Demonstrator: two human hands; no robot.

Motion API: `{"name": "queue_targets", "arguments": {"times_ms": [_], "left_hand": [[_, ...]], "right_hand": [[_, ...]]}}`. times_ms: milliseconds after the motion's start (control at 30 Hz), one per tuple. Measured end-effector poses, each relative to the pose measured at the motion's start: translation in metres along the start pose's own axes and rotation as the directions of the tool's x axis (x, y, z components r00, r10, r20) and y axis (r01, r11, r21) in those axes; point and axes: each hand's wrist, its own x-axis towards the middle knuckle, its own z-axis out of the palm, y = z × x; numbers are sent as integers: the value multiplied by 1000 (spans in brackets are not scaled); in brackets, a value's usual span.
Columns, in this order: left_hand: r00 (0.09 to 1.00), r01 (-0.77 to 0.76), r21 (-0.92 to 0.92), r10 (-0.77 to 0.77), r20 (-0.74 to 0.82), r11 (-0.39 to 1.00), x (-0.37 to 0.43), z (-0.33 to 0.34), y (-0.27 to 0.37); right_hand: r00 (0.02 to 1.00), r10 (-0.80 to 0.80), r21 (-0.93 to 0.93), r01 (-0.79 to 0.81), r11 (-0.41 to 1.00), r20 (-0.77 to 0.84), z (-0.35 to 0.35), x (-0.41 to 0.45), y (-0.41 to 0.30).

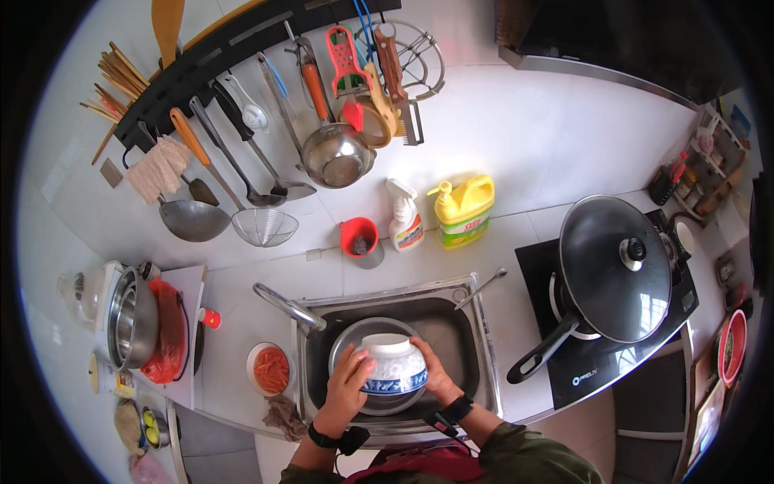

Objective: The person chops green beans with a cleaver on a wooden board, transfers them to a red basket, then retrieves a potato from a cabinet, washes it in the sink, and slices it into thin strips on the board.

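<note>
Both my hands hold a white bowl with a blue patterned band (394, 364), turned with its foot ring up, over the sink. My left hand (349, 384) grips its left side, and my right hand (435, 370) grips its right side. Below the bowl a round metal basin (343, 339) sits in the stainless steel sink (450, 330); the held bowl hides much of its inside. The curved faucet (290, 305) stands at the sink's back left. A bowl of orange strips (271, 369) and a crumpled brown cloth (284, 417) lie left of the sink.
A lidded wok (617, 269) stands on the black cooktop (580, 387) at right. Behind the sink are a red cup (359, 237), a spray bottle (405, 216) and a yellow detergent jug (464, 212). Utensils hang from a black wall rack (242, 45). Metal bowls (130, 320) stand at left.
</note>
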Motion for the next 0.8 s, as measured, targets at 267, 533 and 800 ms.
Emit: {"name": "queue_targets", "arguments": {"times_ms": [267,533,800], "left_hand": [[802,548,-462,-594,56,697,-113,58,-109],[685,635,-226,-403,607,738,-225,83,-114],[559,822,-466,-307,771,327,-127,129,42]], "right_hand": [[857,509,5,-511,860,83,13,-35,1],[993,115,-417,-113,902,-20,22,-98,-55],[992,-113,-560,124,819,55,-23,-169,-110]]}}
